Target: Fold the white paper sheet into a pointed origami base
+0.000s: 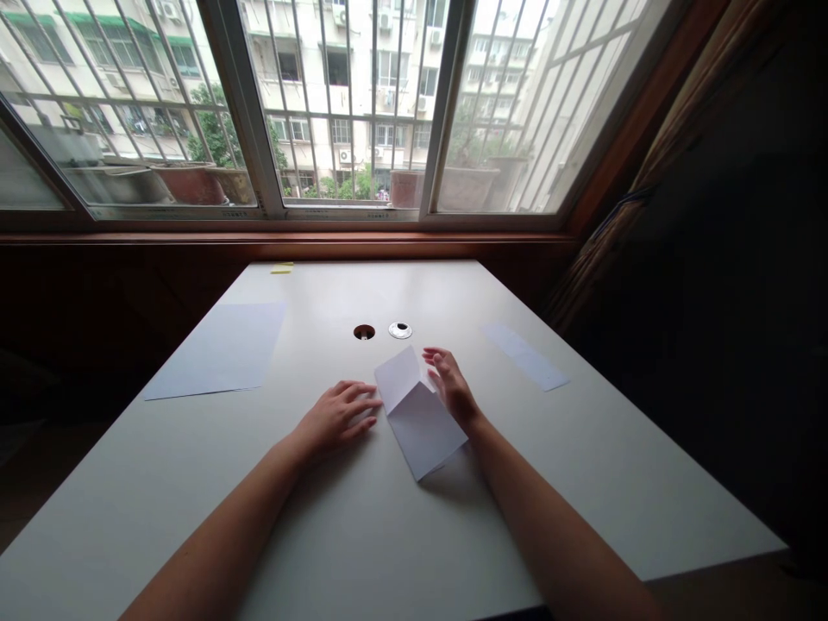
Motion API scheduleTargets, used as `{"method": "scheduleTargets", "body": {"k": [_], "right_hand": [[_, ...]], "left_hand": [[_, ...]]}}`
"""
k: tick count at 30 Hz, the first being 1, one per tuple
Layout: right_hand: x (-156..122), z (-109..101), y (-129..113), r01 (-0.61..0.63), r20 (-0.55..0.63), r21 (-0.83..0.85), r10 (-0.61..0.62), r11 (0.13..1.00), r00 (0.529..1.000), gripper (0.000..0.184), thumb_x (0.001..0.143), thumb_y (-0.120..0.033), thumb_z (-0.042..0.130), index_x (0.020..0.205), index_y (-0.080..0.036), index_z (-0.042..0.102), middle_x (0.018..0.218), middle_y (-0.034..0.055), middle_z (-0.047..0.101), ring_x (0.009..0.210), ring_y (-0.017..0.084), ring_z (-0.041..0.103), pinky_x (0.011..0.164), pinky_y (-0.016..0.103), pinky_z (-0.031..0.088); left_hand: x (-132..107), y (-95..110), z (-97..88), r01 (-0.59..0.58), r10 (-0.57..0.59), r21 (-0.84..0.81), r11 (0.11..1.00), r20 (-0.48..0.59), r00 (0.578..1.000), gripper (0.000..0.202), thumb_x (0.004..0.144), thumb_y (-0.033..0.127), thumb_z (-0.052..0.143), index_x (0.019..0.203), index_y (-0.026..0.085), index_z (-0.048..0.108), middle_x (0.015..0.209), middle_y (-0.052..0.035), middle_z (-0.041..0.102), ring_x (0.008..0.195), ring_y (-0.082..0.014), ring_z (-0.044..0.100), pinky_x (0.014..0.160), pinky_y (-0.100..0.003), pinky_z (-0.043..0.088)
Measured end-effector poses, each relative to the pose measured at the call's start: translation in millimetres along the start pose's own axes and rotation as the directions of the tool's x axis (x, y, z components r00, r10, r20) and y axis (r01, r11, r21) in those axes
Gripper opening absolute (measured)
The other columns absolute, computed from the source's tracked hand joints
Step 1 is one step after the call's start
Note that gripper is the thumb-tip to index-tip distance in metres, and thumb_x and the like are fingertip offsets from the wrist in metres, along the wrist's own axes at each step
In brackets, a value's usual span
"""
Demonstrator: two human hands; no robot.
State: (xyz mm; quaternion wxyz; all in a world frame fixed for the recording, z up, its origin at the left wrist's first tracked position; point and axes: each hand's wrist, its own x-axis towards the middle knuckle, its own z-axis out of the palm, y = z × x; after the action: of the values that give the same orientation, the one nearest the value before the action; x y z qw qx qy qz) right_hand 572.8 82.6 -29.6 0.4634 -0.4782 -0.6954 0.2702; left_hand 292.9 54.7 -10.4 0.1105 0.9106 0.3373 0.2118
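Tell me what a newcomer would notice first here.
A folded white paper sheet stands half-raised at the centre of the pale table, between the left hand, flat on the tabletop, and the right hand by the sheet's right edge. A flat white paper sheet lies far left.

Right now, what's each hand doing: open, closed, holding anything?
Left hand: open, palm down on the table, fingertips at the folded paper's left edge.
Right hand: open, fingers spread, at the paper's right edge, nothing gripped.
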Motion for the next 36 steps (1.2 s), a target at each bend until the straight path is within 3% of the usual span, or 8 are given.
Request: {"method": "scheduleTargets", "body": {"k": [5,9,12,19,23,28,32,36], "right_hand": [[-4.9,7.9,-16.5,-0.124,-0.018,0.35,0.139,0.928,0.99,0.05,0.096,-0.059,0.031,0.136,-0.031,0.041,0.142,0.0096,0.049,0.127,0.03,0.051,0.097,0.048,0.049],[-7.8,8.3,-25.5,-0.183,0.141,0.343,0.142,0.921,0.98,0.063,0.091,-0.06,0.048,0.144,-0.031,0.031,0.143,0.0139,0.05,0.124,0.032,0.055,0.091,0.047,0.052],[-8.4,8.3,-28.8,-0.21,0.166,0.371,0.158,0.905,0.974,0.069,0.084,-0.055,0.062,0.142,-0.033,0.033,0.147,0.0155,0.045,0.131,0.033,0.05,0.092,0.047,0.051],[-5.1,10.5,-45.3,-0.228,0.151,0.633,0.17,0.74,0.974,0.051,0.089,-0.05,0.051,0.135,-0.03,0.043,0.141,0.0107,0.052,0.129,0.032,0.051,0.093,0.046,0.05],[-5.4,9.3,-49.2,-0.159,0.094,0.635,0.128,0.756,0.987,0.047,0.093,-0.046,0.042,0.137,-0.028,0.042,0.144,0.0097,0.051,0.129,0.032,0.05,0.095,0.047,0.05],[-7.6,9.1,-50.9,-0.106,0.118,0.457,0.058,0.883,0.991,0.05,0.099,-0.043,0.027,0.147,-0.029,0.027,0.146,0.0109,0.048,0.13,0.031,0.05,0.097,0.049,0.048],[-9.9,9.2,-49.6,-0.091,0.13,0.492,0.03,0.866,0.991,0.055,0.092,-0.047,0.052,0.142,-0.033,0.036,0.146,0.0107,0.046,0.133,0.034,0.046,0.099,0.051,0.048],[-12.0,10.9,-42.8,-0.064,0.136,0.38,0.013,0.923,0.991,0.055,0.077,-0.048,0.075,0.127,-0.038,0.057,0.155,0.0024,0.027,0.142,0.031,0.032,0.107,0.047,0.045]], "left_hand": [[-2.1,-3.4,3.6,0.027,-0.027,0.05,0.998,-0.011,1.0,0.039,0.094,0.047,0.053,0.127,0.03,0.062,0.132,-0.0072,0.059,0.123,-0.0276,0.049,0.106,-0.046,0.04],[-2.0,-3.9,4.8,0.063,-0.06,0.072,0.995,-0.044,0.997,0.043,0.092,0.051,0.054,0.129,0.029,0.06,0.131,-0.0082,0.06,0.122,-0.0283,0.049,0.106,-0.047,0.04],[-0.9,-2.2,4.5,0.099,-0.095,0.063,0.993,-0.058,0.994,0.049,0.09,0.055,0.055,0.131,0.027,0.058,0.131,-0.0092,0.06,0.122,-0.029,0.049,0.105,-0.047,0.041],[-1.4,-0.5,11.0,0.205,-0.217,-0.099,0.974,-0.143,0.966,0.075,0.086,0.057,0.06,0.149,0.026,0.035,0.127,-0.0125,0.061,0.123,-0.0315,0.049,0.105,-0.05,0.04],[-0.3,3.4,15.4,0.259,-0.322,-0.352,0.899,-0.132,0.938,0.085,0.083,0.053,0.066,0.153,0.027,0.025,0.127,-0.0138,0.058,0.113,-0.0288,0.056,0.099,-0.048,0.046],[5.0,11.4,16.2,0.241,-0.359,-0.713,0.659,-0.017,0.933,0.081,0.085,0.044,0.067,0.151,0.028,0.025,0.111,-0.0089,0.061,0.084,-0.0188,0.066,0.079,-0.036,0.055],[9.1,13.4,13.1,0.199,-0.4,-0.823,0.532,-0.036,0.916,0.074,0.085,0.042,0.066,0.147,0.023,0.033,0.088,-0.0024,0.064,0.083,-0.0184,0.066,0.078,-0.033,0.053],[8.9,15.9,5.1,0.177,-0.504,-0.809,0.561,-0.164,0.848,0.057,0.084,0.041,0.068,0.135,0.022,0.05,0.088,-0.0026,0.066,0.086,-0.0184,0.066,0.082,-0.032,0.054]]}}
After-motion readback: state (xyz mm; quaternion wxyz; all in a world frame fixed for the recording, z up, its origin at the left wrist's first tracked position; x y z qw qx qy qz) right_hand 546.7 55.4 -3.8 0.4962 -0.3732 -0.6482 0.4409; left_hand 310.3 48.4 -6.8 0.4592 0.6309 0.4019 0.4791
